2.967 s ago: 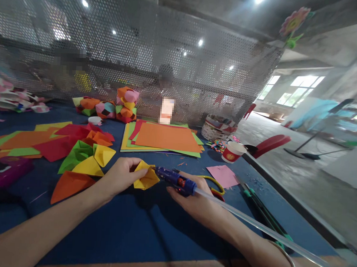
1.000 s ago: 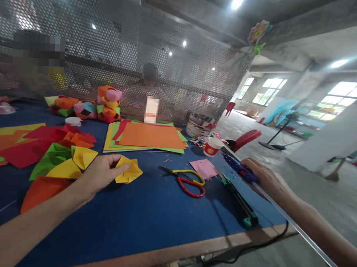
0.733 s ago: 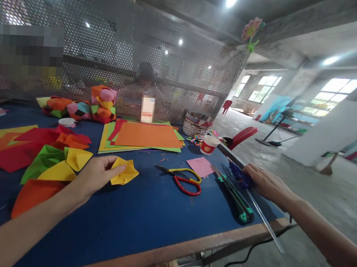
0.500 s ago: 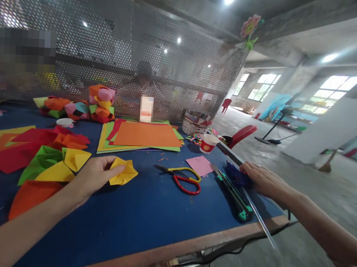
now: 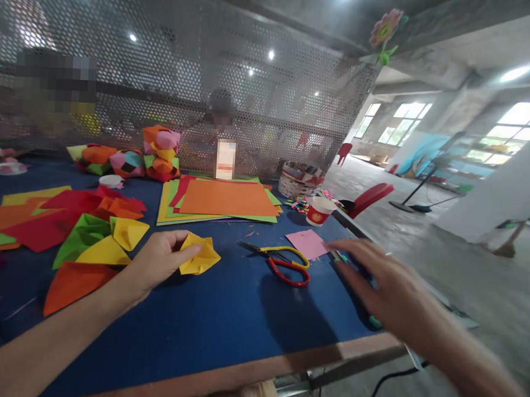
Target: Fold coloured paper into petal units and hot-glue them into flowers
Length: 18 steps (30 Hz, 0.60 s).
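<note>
Pinched between the thumb and fingers of my left hand is a folded yellow paper piece, held just above the blue table. My right hand, a little blurred, hovers with fingers stretched and apart over a green utility knife, which it mostly covers. Scissors with one red and one yellow handle lie between my hands. Beyond the right fingertips rests a square of pink paper. Folded green paper and yellow paper lie beside my left wrist.
A stack of coloured sheets lies at the back middle. Paper balls stand left of it. At the back right are a red-and-white paper cup and a woven basket. A perforated screen rises behind; a person sits beyond it.
My right hand has let go of the dark blue thing at the table's right edge and moved left over the knife. My left hand still holds the yellow paper. The view has shifted slightly.
</note>
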Motion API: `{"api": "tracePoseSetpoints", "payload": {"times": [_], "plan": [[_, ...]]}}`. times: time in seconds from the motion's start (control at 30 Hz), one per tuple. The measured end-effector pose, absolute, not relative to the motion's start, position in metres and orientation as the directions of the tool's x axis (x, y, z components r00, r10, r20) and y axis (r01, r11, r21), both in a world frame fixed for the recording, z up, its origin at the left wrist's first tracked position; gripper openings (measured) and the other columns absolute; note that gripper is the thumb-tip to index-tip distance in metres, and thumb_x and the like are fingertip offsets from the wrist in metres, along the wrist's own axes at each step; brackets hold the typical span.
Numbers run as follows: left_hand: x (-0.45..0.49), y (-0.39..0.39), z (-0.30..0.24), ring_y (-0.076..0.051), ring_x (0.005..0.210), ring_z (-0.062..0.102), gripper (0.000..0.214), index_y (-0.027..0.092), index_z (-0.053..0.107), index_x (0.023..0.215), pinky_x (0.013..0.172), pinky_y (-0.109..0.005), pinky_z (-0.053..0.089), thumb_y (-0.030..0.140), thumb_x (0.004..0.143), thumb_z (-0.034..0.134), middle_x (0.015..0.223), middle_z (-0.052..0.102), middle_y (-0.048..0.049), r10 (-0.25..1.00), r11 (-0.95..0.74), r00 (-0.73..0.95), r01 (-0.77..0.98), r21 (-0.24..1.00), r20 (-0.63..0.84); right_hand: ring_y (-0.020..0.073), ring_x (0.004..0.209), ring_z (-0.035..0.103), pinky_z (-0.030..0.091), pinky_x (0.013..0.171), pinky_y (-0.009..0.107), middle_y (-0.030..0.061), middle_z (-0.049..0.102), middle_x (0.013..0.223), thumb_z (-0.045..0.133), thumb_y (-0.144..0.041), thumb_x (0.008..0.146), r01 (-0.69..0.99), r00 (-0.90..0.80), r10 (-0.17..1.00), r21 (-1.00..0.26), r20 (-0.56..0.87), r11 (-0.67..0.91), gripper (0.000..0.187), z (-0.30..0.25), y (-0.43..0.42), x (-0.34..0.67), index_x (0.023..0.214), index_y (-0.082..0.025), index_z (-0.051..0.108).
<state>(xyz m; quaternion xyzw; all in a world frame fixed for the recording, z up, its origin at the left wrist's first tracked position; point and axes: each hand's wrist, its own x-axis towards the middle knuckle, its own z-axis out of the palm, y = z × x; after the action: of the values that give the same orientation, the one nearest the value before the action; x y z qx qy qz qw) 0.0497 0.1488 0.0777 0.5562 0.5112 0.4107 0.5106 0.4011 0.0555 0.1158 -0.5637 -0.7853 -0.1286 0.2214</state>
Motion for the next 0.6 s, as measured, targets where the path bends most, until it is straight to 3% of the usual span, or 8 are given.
{"api": "tracePoseSetpoints", "payload": {"times": [0.13,0.3,0.4,0.6], "plan": [[0.051,0.146,0.079,-0.017,0.065,0.067,0.039,0.019,0.072,0.069,0.063,-0.024,0.052,0.046,0.049,0.09,0.069,0.075,-0.0005,0.985,0.051,0.156,0.14,0.989,-0.072,0.0197,0.107,0.069,0.054,0.091,0.033,0.0076,0.073,0.115,0.046,-0.021,0.101,0.742,-0.332,0.843,-0.435,0.423,0.51,0.025,0.096,0.057,0.305,0.115,-0.024,0.067],[0.048,0.144,0.078,-0.019,0.068,0.069,0.04,0.018,0.074,0.076,0.065,-0.027,0.053,0.05,0.055,0.086,0.075,0.077,-0.0033,0.971,0.026,0.231,0.12,0.992,-0.053,0.0173,0.09,0.07,0.053,0.08,0.029,0.0064,0.075,0.096,0.045,-0.021,0.1,0.478,-0.233,0.908,-0.772,0.349,0.42,0.025,0.088,0.108,0.258,0.096,-0.018,0.069],[0.048,0.143,0.077,-0.02,0.066,0.069,0.041,0.017,0.073,0.077,0.062,-0.027,0.052,0.053,0.059,0.083,0.074,0.077,-0.0043,0.957,0.013,0.285,0.144,0.99,-0.054,0.0166,0.086,0.069,0.052,0.077,0.028,0.0059,0.074,0.091,0.048,-0.02,0.097,0.412,-0.205,0.941,-0.849,0.268,0.332,0.023,0.088,0.131,0.25,0.093,-0.017,0.07],[0.048,0.143,0.071,-0.021,0.071,0.07,0.038,0.018,0.072,0.079,0.064,-0.028,0.053,0.054,0.068,0.077,0.078,0.077,-0.0054,0.931,-0.069,0.366,0.192,0.979,-0.006,0.0154,0.078,0.065,0.046,0.073,0.027,0.0021,0.074,0.082,0.065,-0.024,0.087,0.501,-0.169,0.946,-0.802,0.277,0.324,0.01,0.087,0.131,0.246,0.083,-0.017,0.072]]}}
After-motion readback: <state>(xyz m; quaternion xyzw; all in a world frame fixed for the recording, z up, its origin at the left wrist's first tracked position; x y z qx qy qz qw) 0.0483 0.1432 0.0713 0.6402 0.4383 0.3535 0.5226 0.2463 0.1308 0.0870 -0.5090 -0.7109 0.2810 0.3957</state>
